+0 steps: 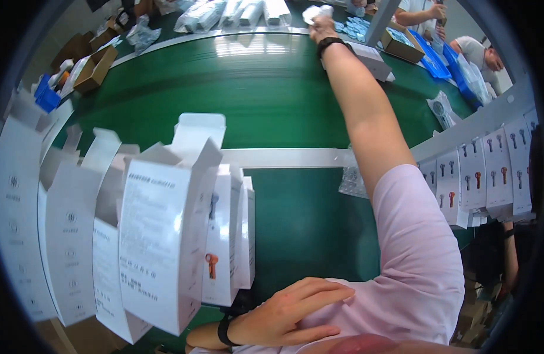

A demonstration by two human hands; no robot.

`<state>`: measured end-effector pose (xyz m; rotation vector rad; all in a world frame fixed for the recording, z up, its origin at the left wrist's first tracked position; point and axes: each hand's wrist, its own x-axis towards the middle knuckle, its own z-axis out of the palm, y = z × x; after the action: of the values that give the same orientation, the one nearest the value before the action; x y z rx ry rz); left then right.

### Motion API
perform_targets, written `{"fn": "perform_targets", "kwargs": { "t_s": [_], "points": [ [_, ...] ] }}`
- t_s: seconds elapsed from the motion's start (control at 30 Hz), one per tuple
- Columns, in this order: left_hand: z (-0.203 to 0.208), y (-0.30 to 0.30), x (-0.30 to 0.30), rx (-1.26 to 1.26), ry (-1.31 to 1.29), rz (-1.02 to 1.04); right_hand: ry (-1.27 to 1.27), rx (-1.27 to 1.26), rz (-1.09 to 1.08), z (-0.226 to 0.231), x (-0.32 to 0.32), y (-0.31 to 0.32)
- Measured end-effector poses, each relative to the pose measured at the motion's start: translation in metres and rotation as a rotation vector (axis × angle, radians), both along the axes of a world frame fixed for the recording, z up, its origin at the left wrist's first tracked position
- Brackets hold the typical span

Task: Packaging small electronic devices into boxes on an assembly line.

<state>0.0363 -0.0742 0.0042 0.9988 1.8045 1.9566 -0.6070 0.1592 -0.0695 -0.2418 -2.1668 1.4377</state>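
My right arm stretches far across the green work surface. At its end, my right hand (pixel 323 27) is closed on a white crumpled bundle (pixel 317 13), too small to make out further. Beside that wrist lies a white box (pixel 371 60). My left hand (pixel 292 310) rests against my light pink shirt (pixel 413 236), fingers stretched out and holding nothing. To its left stand several upright white cartons (pixel 154 236) with raised flaps, and one narrower carton (pixel 220 236) carries a picture of an orange handheld device.
A green belt (pixel 195 88) crosses ahead, with a pale rail (pixel 284 157) along its near side. White packages (pixel 242 13) and an open brown box (pixel 96 69) line the far side. Printed white boxes (pixel 484 171) stand at right. Co-workers are at the far right.
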Motion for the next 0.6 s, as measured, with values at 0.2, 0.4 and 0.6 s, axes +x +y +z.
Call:
{"fn": "perform_targets", "kwargs": {
  "t_s": [0.2, 0.4, 0.6],
  "points": [
    [-0.005, -0.001, -0.004, -0.045, -0.115, 0.002, 0.221, 0.633, 0.949, 0.039, 0.067, -0.05],
    [0.004, -0.007, 0.012, -0.03, -0.12, 0.082, -0.333, 1.421, 0.66, 0.084, 0.145, 0.0],
    [0.009, -0.009, 0.045, 0.022, -0.069, 0.124, 0.376, 1.348, 0.594, 0.119, 0.207, 0.029]
  ]
}}
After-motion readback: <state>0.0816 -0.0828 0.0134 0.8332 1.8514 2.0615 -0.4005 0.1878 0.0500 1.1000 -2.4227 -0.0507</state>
